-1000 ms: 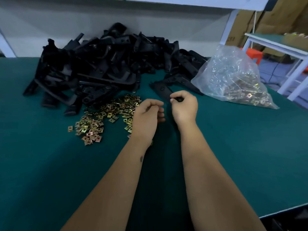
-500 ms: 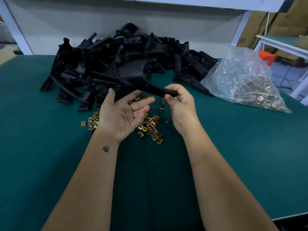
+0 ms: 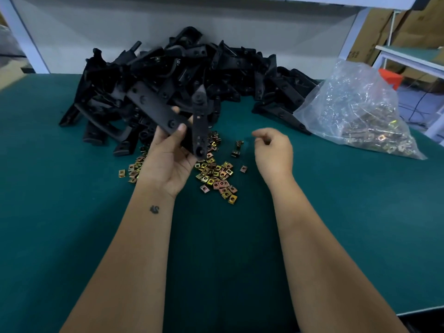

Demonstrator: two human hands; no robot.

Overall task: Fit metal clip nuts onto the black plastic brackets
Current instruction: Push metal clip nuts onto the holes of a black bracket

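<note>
Brackets [image 3: 182,75] of black plastic lie heaped at the far left and middle of the green table [image 3: 72,236], against the pale back panel. Near the heap, loose brass-coloured clip nuts [image 3: 217,175] are scattered on the cloth, some hidden under the raised left hand. That left hand [image 3: 168,159] is lifted palm-up above the nuts, thumb and fingers curled round a black bracket [image 3: 168,116]: one flat arm of it slants up to the left, the other stands nearly upright with its round end by the heel of the thumb. A small dark mark shows on the left wrist. Right of the nuts, the right hand [image 3: 274,155] hovers above the table, apart from the bracket, fingers loosely curled; whether anything is pinched between the fingertips cannot be told. At the far right a clear plastic bag [image 3: 355,111] full of more metal clips rests on the table, its near corner pointing right.
</note>
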